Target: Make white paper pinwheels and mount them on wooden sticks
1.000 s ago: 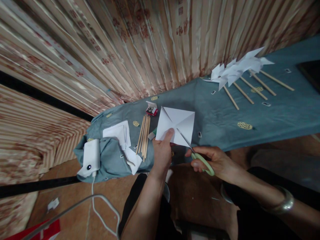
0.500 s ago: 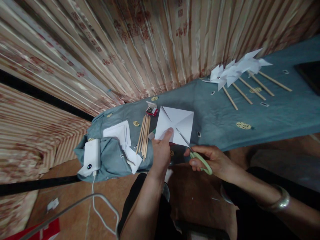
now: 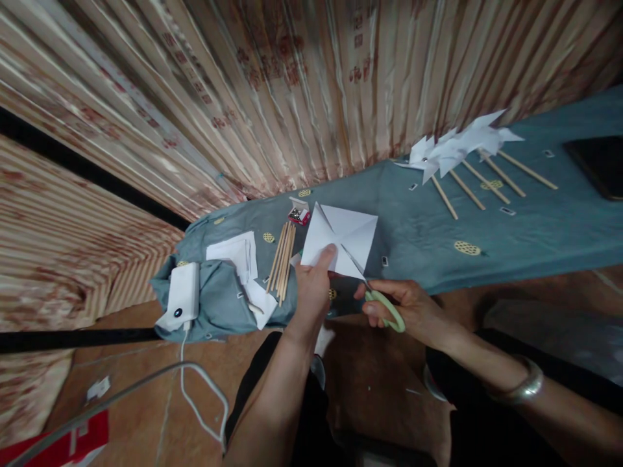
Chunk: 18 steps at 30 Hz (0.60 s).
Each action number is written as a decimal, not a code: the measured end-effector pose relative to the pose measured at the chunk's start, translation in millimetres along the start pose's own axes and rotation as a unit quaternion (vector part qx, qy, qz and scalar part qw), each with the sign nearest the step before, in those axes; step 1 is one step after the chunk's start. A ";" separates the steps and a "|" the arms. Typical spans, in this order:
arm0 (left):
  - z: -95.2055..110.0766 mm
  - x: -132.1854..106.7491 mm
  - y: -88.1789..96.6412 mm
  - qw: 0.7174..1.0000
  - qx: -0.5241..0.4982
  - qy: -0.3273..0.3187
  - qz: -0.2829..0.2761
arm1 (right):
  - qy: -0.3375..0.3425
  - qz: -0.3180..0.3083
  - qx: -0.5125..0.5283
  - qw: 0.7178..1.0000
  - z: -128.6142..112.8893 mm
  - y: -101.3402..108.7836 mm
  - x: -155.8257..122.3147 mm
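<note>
The step in hand looks like a cut along one diagonal of the sheet (image 3: pixel 354 224), running from the corner nearest the right grip (image 3: pixel 406 305) toward the middle. A slit already shows at the opposite corner, beyond the left grip (image 3: pixel 312 280). The move seems to call for a steady pinch on the left and a measured squeeze on the right, the blades kept on their line and clear of the left thumb.

The left grip pinches the sheet near its lower left edge, thumb pressed flat on top and fingers mostly hidden underneath. The right grip is curled about the green handles of the scissors (image 3: pixel 389 306), which point away from it to the upper left. One blade lies over the paper, its tip just right of the left thumb; the other is probably beneath, though the dim view hides it, so how far the blades are parted is hard to tell.

Just left of the left grip lie sticks (image 3: pixel 282 263) on the bench (image 3: pixel 418 250); beyond these stands a small box (image 3: pixel 298 213). Well beyond the right grip, pinwheels (image 3: pixel 464 150) lie in a row.
</note>
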<state>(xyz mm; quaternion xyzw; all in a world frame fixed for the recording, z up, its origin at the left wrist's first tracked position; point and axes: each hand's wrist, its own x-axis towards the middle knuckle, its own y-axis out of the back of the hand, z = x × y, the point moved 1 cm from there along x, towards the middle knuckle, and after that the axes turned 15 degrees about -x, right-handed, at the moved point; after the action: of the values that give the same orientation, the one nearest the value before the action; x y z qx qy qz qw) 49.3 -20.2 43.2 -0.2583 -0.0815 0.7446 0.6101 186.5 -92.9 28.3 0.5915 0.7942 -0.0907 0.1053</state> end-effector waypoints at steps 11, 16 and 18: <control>20.1 18.3 -4.1 0.993 -0.080 -0.086 -0.025 | 0.009 -0.065 -0.072 0.995 -0.8 18.4 2.6; 21.4 26.6 -6.2 0.992 -0.060 -0.102 -0.052 | -0.025 0.058 -0.072 0.995 -5.4 48.1 12.8; 21.2 25.1 -9.8 0.992 -0.020 -0.101 -0.071 | -0.013 0.165 -0.038 0.985 -6.5 62.1 17.6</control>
<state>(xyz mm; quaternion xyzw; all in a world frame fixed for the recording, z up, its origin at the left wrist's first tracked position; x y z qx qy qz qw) 44.4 10.2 58.3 -0.1877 -0.1761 0.7196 0.6450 240.8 -57.2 28.6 0.7088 0.6872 -0.0494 0.1513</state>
